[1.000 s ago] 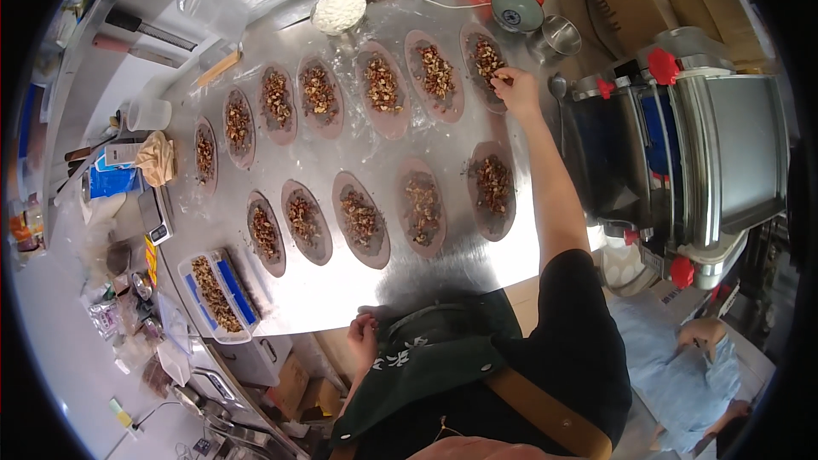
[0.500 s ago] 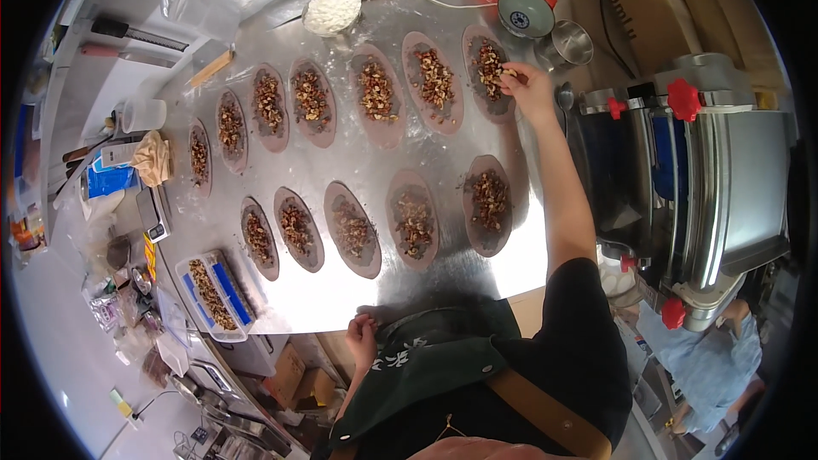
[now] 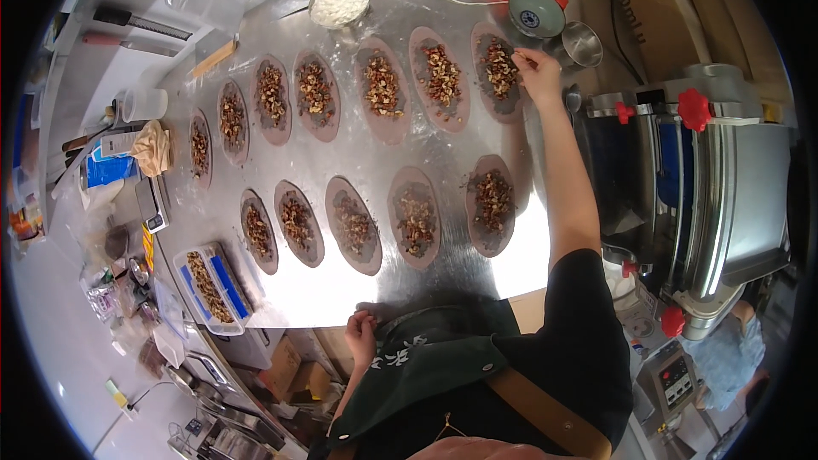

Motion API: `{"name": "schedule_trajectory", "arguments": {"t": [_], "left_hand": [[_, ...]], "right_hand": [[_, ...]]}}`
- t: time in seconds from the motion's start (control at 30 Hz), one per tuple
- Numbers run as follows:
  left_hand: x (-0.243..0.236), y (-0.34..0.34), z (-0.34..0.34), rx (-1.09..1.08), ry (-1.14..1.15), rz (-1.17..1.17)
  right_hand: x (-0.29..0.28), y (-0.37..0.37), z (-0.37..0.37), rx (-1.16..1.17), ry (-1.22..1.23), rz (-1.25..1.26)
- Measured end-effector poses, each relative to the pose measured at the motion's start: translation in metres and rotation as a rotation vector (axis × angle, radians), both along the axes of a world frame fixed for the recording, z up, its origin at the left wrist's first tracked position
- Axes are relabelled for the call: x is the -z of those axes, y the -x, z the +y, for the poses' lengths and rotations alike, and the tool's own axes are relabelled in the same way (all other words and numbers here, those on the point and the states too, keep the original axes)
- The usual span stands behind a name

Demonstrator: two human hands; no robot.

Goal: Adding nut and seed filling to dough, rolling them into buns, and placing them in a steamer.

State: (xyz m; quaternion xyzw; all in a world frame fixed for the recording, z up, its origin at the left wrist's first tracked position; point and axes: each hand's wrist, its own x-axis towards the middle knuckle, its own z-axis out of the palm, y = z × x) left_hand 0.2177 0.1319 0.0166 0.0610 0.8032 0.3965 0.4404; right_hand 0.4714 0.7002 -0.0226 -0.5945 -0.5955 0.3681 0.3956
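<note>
Two rows of flat, pinkish-brown dough ovals lie on the steel table, each topped with chopped nuts over a dark spread. My right hand (image 3: pixel 539 77) reaches over the right rim of the far-right dough oval (image 3: pixel 486 34). Its fingers are pinched together beside the chopped nuts (image 3: pixel 498 68); whatever they hold is too small to make out. At the table's near edge my left hand (image 3: pixel 361 334) is curled closed by the green apron (image 3: pixel 426 366), away from the dough. The inside of that hand is hidden.
A bowl of white powder (image 3: pixel 339 3) and a green-rimmed bowl (image 3: pixel 537 13) stand at the back, with a metal cup (image 3: pixel 582 43) alongside. A roller machine (image 3: pixel 733 187) borders the right. A tub of chopped nuts (image 3: pixel 211 290) sits front left. Another person (image 3: pixel 724 358) is at lower right.
My right hand has shifted slightly up from the nuts towards the upper right rim of the same dough oval. My left hand stays curled at the table edge. The view has shifted slightly.
</note>
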Motion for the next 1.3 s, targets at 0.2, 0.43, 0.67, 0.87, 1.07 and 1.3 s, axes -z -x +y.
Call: {"name": "schedule_trajectory", "arguments": {"t": [0.2, 0.43, 0.67, 0.87, 1.07, 1.3], "left_hand": [[-0.003, -0.002, 0.002, 0.0, -0.008, 0.023], [-0.005, -0.005, -0.002, -0.043, -0.042, 0.024], [-0.006, -0.008, -0.006, -0.054, -0.03, 0.048], [-0.003, -0.009, -0.009, -0.056, -0.054, 0.048], [-0.007, -0.013, -0.008, -0.052, -0.04, 0.059], [-0.012, -0.014, -0.006, -0.041, -0.061, 0.07]], "right_hand": [[0.009, -0.018, 0.003, 0.039, 0.01, 0.028], [-0.01, 0.011, 0.019, -0.006, -0.131, -0.267], [0.006, 0.023, 0.029, 0.001, -0.143, -0.436], [0.002, 0.025, 0.027, -0.036, -0.147, -0.495], [-0.009, 0.022, 0.017, -0.049, -0.186, -0.58], [-0.024, -0.004, -0.002, -0.016, -0.3, -0.546]]}}
